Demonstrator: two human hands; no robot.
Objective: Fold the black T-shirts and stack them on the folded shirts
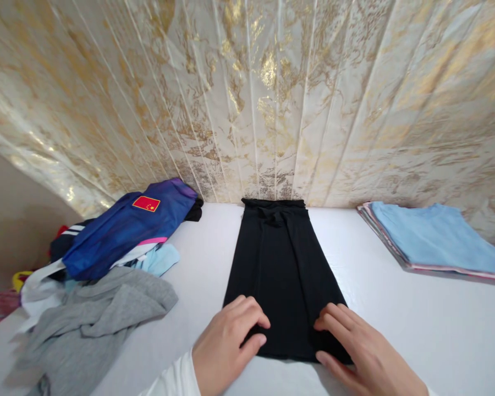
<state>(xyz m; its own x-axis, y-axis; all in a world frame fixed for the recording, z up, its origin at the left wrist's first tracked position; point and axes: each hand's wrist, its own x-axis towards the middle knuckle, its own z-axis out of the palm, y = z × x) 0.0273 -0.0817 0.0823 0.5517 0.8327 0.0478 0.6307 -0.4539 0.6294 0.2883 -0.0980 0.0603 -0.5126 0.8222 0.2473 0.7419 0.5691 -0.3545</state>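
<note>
A black garment [280, 286] lies flat and smoothed out in a long shape on the white surface. Its gathered band with a small knot or bunched bit is at the far end, against the curtain. On its near left corner rests my left hand [231, 341], fingers bent and thumb apart from them. My right hand [358, 349] lies over the near right corner in a similar way, with a gap between thumb and fingers. Both hands touch the cloth, and neither visibly pinches it.
To the left is a loose heap with a blue shirt [127, 231] bearing a red flag patch and a grey garment [94, 324]. At the right sits a neat stack of folded clothes [437, 236], light blue on top. Behind hangs a gold-patterned curtain [268, 99].
</note>
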